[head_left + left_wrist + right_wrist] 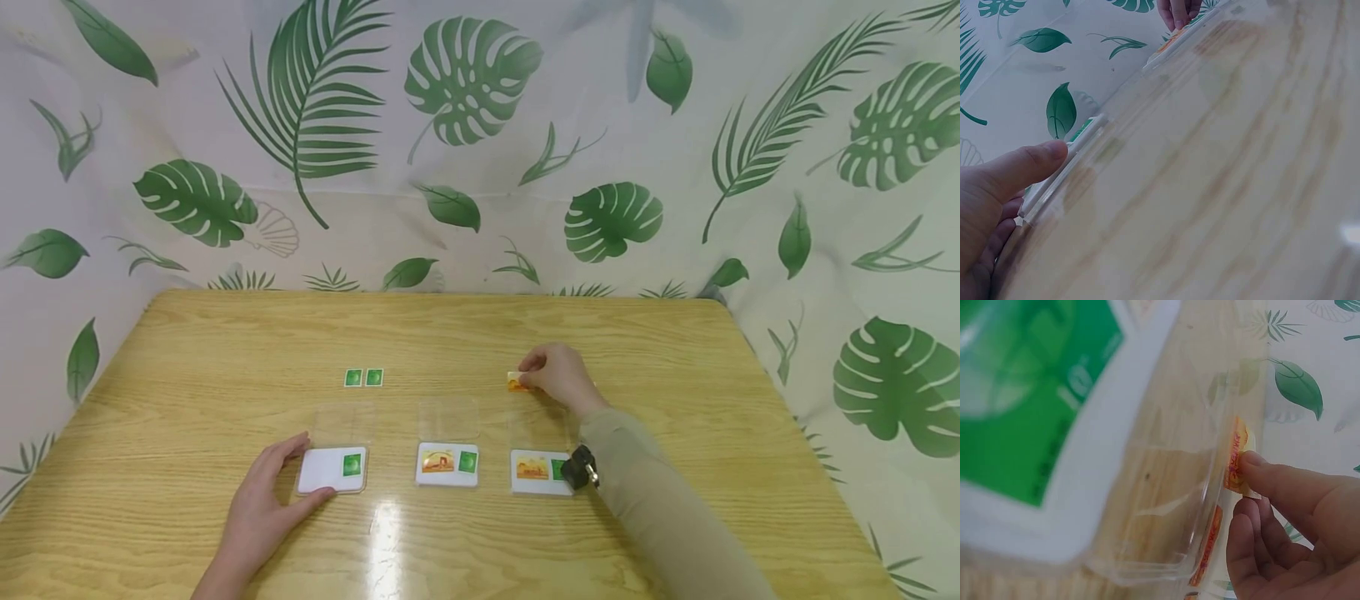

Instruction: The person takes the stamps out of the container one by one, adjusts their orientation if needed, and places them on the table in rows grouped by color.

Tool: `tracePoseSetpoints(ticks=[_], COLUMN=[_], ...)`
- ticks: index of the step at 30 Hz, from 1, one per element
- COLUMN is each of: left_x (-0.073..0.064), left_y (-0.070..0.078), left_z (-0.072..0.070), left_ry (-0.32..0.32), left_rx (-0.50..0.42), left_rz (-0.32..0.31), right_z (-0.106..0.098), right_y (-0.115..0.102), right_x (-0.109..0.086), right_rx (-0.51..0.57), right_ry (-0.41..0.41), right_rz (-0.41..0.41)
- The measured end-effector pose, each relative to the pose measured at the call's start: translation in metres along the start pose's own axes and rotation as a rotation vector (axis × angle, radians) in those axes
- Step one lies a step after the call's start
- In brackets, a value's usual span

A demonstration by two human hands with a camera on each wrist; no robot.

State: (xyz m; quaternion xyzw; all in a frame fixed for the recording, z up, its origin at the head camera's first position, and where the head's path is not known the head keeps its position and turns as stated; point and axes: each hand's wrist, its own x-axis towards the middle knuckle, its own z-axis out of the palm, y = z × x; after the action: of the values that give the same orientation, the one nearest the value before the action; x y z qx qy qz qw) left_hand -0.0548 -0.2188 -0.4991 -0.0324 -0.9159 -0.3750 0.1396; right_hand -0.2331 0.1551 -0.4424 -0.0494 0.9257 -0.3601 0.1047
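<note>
My left hand (266, 500) grips the edges of the left clear plastic case (342, 425), which holds a white card (321, 469) with one green stamp (352, 465). Its thumb presses the near edge in the left wrist view, while the fingers lie at the far left corner. Behind the right case, the right hand (558, 379) pinches an orange stamp (1235, 456) between thumb and fingers. Another orange stamp (1207, 547) lies by that hand in the right wrist view. In the middle case, a card (447, 477) bears an orange and a green stamp; the right card (531, 486) does too.
Two loose green stamps (363, 378) lie side by side behind the left case. All three cases have clear lids folded back on the wooden table (450, 333). A black wrist camera (577, 468) partly covers the right card. Leaf-printed cloth (480, 167) hangs behind.
</note>
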Motion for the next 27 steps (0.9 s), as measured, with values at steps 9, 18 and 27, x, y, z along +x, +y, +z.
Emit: tracePoseSetpoints(ticks=[9,18,27], left_x=[-0.0001,0.0,0.0], left_y=[-0.0003,-0.0019,-0.0012], left_z=[0.0,0.0005,0.0004], left_ry=[-0.011,-0.003,-0.012], left_rx=[-0.003,-0.002,-0.012], left_rz=[-0.004,0.008,-0.002], right_z=[0.0014,0.0018,0.0003], right_y=[0.0021,0.0038,0.0013], right_x=[0.0026,0.0031,0.0007], right_rx=[-0.016,-0.033,-0.021], right_ry=[0.009,0.016,0.021], right_rz=[-0.007,-0.017,-0.005])
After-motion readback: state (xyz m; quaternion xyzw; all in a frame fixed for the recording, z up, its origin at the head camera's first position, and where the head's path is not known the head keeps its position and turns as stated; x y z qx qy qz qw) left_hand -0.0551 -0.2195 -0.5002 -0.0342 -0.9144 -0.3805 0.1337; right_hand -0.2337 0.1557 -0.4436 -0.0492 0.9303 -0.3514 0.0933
